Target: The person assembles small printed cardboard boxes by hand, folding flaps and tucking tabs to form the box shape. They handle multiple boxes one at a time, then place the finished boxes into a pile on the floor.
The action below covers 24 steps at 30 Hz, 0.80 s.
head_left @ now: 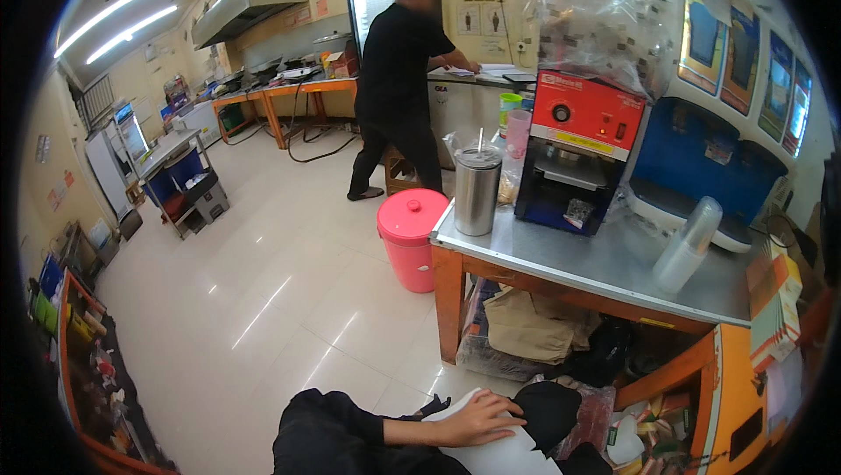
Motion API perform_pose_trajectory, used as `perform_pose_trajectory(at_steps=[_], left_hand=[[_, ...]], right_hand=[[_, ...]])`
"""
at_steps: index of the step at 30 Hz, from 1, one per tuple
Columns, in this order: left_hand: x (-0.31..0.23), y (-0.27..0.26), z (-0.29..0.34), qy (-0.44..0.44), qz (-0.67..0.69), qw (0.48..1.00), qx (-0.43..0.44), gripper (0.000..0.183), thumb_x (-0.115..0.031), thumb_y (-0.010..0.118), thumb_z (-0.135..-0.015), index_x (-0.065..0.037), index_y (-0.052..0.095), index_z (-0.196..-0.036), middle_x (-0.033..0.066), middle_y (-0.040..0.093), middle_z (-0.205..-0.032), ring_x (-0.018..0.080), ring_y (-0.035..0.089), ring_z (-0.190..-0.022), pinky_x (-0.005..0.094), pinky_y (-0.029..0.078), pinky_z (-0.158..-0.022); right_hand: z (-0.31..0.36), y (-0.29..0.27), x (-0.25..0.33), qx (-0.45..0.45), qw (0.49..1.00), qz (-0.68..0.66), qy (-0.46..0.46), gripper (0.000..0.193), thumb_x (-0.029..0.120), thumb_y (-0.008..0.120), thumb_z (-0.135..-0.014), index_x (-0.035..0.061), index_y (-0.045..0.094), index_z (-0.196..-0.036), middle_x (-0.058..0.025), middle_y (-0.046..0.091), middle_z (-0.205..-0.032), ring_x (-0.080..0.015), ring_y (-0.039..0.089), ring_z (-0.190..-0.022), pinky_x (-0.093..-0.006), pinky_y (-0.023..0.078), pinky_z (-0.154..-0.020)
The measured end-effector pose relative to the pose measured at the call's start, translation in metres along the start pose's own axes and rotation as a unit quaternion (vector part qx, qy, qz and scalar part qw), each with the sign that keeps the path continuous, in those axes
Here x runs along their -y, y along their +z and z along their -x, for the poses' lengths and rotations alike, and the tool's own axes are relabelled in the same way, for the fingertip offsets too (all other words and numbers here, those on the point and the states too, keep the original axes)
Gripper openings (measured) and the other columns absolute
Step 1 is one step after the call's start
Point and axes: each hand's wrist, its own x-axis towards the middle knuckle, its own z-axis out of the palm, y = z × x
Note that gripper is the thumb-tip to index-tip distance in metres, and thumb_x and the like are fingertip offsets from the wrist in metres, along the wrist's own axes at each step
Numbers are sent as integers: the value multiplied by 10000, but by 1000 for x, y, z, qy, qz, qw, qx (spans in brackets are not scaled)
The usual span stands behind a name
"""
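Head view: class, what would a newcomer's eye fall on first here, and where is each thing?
The red-fronted machine under crinkled clear plastic, on the metal-topped table at right, stands out first. Next comes the bright pink lidded bin on the floor, centre, with a person in black standing beyond it.

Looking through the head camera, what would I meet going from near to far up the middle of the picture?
The wearer's left hand → a pink lidded bin → a person in black → a tall glass-fronted cabinet.
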Motion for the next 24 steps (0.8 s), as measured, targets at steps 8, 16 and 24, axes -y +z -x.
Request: perform_pose_trajectory(at_steps=[8,16,24], left_hand=[[-21,52,-46,243,77,961,106,354,-182,559,-806,-108,547,-1152,105,503,-1156,290,428,-1177,497,301,-1005],[-17,22,-34,-106,80,991,7,580,-103,689,-733,-34,460,-1261,181,414,-1322,364,356,-1246,433,280,-1018],[-8,-11,-13,-198,196,955,102,390,-90,570,-835,2,517,-1211,157,488,-1263,316,452,-1172,385,331,-994]], right_hand=[[36,-44,39,194,977,-67,60,385,214,663,-774,62,543,-1107,-132,562,-1003,-290,521,-933,-401,367,-820],[93,20,83,207,965,153,-48,621,290,656,-780,55,416,-1301,-143,505,-1245,-285,436,-1199,-508,171,-1066],[106,67,100,197,974,107,-27,559,229,622,-812,17,422,-1289,-149,495,-1258,-261,430,-1212,-497,180,-1070]])
